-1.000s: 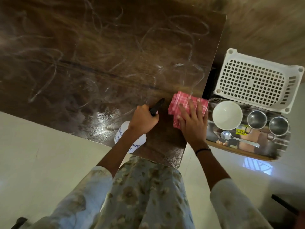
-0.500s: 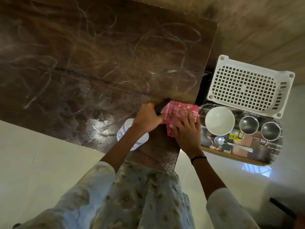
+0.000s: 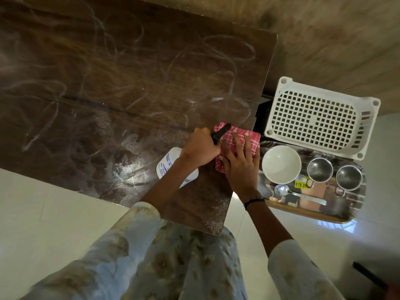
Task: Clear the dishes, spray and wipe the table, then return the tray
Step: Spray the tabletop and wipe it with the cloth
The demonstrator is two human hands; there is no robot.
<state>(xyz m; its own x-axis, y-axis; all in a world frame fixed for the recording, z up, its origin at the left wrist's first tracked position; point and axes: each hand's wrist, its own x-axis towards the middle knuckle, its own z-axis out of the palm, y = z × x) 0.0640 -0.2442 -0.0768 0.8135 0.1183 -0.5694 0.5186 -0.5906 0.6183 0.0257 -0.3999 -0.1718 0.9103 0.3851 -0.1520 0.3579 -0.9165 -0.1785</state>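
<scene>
While our left hand (image 3: pixel 200 148) curls round the spray bottle (image 3: pixel 173 167), our right hand (image 3: pixel 240 163) lies flat — fingers (image 3: pixel 247 140) spread — on the cloth (image 3: pixel 227 137) at the table (image 3: pixel 108 83) edge, beside the tray (image 3: pixel 346 211).

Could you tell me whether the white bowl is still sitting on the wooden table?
No, the white bowl sits on the steel tray beside the wooden table, along with two cups and a spoon.

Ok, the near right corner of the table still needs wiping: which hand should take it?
Right. The right hand lies flat on the pink checked cloth at that corner of the table, while the left hand grips the spray bottle.
</scene>
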